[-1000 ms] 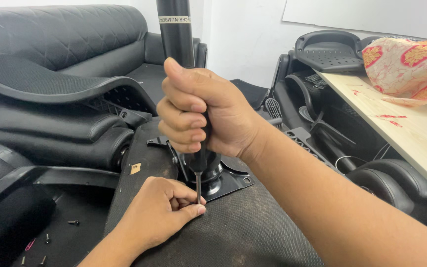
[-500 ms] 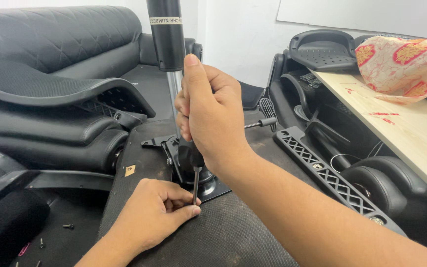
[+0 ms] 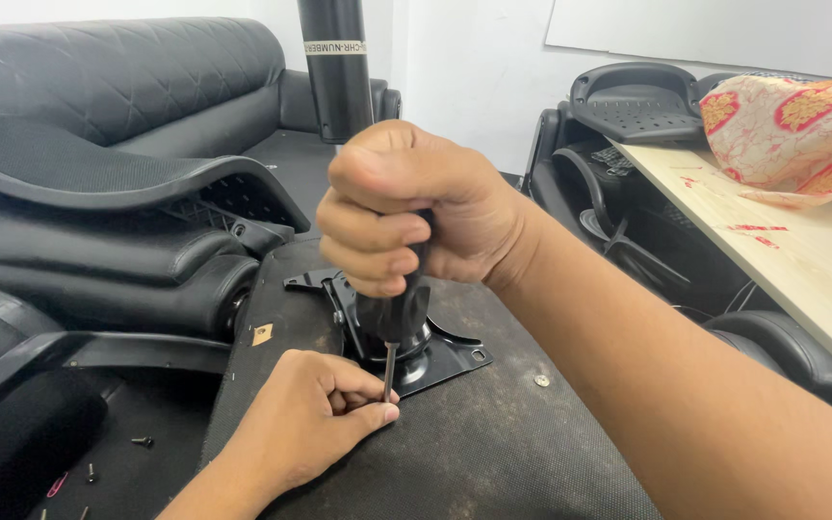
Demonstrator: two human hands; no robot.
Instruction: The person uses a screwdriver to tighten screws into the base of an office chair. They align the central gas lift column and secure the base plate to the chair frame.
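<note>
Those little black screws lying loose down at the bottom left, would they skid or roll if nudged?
The loose screws look small and light, so probably they scatter easily. With round shanks, they would likely roll in short arcs. They lie on a dark surface beside the seat underside, so they seem easy to lose.

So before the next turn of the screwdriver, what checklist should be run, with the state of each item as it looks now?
1. Right hand wrapped firmly round the screwdriver handle: ok.
2. Shaft upright over the work: ok, it looks close to vertical.
3. Left hand steadying the tip, fingertips pinched at the shaft's lower end: ok.
4. Tip seated in a screw head: cannot tell, the left hand's fingers hide it.
5. Metal plate lying flat on the seat underside: ok.
6. Spare screws within reach: a few loose screws lie on the floor at the left: ok.
</note>
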